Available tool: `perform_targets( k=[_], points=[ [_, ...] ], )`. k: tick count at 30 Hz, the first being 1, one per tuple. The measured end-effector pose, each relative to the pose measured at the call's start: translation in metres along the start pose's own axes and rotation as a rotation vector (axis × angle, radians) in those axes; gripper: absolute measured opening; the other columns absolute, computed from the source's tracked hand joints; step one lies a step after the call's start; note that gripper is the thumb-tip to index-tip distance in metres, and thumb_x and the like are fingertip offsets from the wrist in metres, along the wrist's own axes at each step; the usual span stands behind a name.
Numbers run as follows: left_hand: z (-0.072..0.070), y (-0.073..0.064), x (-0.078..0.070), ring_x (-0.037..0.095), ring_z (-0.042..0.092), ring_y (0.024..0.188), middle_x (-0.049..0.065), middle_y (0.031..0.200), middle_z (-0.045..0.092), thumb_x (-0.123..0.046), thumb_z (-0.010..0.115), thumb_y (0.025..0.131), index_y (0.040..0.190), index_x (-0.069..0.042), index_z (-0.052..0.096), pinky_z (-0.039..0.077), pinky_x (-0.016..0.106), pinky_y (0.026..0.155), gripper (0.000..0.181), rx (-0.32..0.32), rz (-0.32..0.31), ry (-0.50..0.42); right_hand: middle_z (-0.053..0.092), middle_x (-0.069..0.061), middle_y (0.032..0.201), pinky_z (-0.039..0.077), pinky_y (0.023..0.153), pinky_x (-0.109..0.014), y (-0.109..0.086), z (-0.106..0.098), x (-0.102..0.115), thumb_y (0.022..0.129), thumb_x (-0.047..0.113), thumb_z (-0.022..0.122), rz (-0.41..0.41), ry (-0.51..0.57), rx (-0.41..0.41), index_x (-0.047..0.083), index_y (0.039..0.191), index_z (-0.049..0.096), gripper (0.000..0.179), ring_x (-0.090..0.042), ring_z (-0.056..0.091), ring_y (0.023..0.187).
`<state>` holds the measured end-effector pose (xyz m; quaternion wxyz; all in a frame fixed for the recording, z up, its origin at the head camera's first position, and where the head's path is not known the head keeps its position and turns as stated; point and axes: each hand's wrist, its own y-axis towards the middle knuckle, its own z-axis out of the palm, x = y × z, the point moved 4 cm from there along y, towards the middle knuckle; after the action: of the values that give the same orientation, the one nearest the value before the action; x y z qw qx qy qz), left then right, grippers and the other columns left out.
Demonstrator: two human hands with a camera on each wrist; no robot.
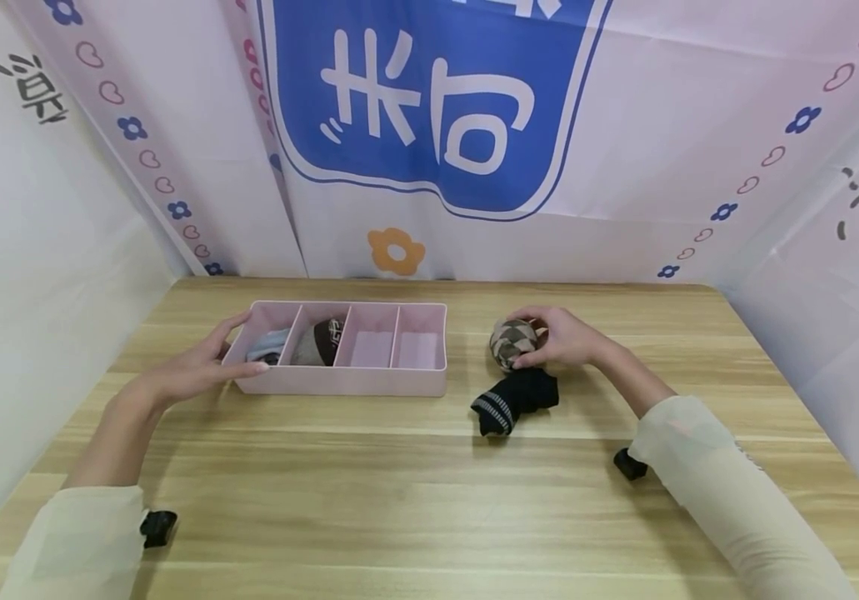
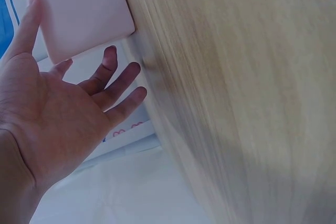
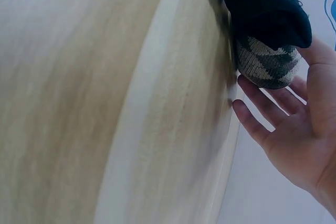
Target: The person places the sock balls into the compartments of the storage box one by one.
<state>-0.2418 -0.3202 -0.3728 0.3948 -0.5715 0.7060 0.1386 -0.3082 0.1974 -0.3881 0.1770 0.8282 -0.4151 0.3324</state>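
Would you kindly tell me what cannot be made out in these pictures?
- Head view: right side of the patterned bundle, behind the right hand.
- Left wrist: inside of the pink box, behind its wall.
- Right wrist: top of the black bundle, cut by the top edge.

A pink box [image 1: 341, 382] near the back edge of the table [image 1: 384, 500] holds socks [image 1: 312, 346] in its two left compartments. Right of it lies a balled checkered sock [image 1: 511, 343], behind a black banded sock [image 1: 530, 390].
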Motion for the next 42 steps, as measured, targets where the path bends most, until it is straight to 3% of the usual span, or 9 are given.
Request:
perform_targets(
  k=[12, 19, 27, 42],
  points=[
    [0.0002, -0.0008, 0.0002, 0.064, 0.018, 0.143, 0.046, 0.158, 0.012, -0.039, 0.063, 0.102, 0.167, -0.016, -0.01, 0.024, 0.078, 0.105, 0.101, 0.002, 0.0, -0.01, 0.063, -0.021, 0.129, 0.052, 0.091, -0.045, -0.0001, -0.0002, 0.0016, 0.079, 0.02, 0.092, 0.0, -0.026, -0.019, -0.003, 0.138, 0.058, 0.072, -0.034, 0.061, 0.113],
    [-0.0003, -0.0007, 0.0007, 0.06, 0.027, 0.141, 0.046, 0.154, 0.024, -0.04, 0.064, 0.101, 0.167, -0.016, -0.01, 0.027, 0.076, 0.106, 0.101, -0.007, -0.003, -0.003, 0.061, -0.024, 0.131, 0.055, 0.086, -0.042, 0.0004, -0.0001, 0.0011, 0.08, 0.019, 0.091, 0.006, -0.005, -0.013, -0.003, 0.139, 0.058, 0.071, -0.035, 0.063, 0.11],
    [-0.0005, -0.0001, 0.0022, 0.066, 0.01, 0.145, 0.045, 0.16, 0.003, -0.041, 0.064, 0.101, 0.167, -0.019, -0.011, 0.02, 0.079, 0.107, 0.101, 0.006, -0.015, -0.01, 0.061, -0.024, 0.13, 0.055, 0.085, -0.041, -0.0003, 0.0013, 0.0003, 0.08, 0.019, 0.091, -0.001, 0.009, -0.026, -0.003, 0.138, 0.058, 0.07, -0.035, 0.063, 0.108],
    [-0.0003, 0.0005, 0.0043, 0.066, 0.011, 0.145, 0.046, 0.16, 0.004, -0.039, 0.063, 0.102, 0.167, -0.019, -0.011, 0.021, 0.08, 0.106, 0.101, 0.006, -0.004, -0.014, 0.062, -0.02, 0.126, 0.053, 0.087, -0.041, -0.0001, 0.003, 0.0008, 0.076, 0.011, 0.093, -0.025, 0.072, -0.066, -0.003, 0.135, 0.057, 0.07, -0.033, 0.058, 0.112]
  ],
)
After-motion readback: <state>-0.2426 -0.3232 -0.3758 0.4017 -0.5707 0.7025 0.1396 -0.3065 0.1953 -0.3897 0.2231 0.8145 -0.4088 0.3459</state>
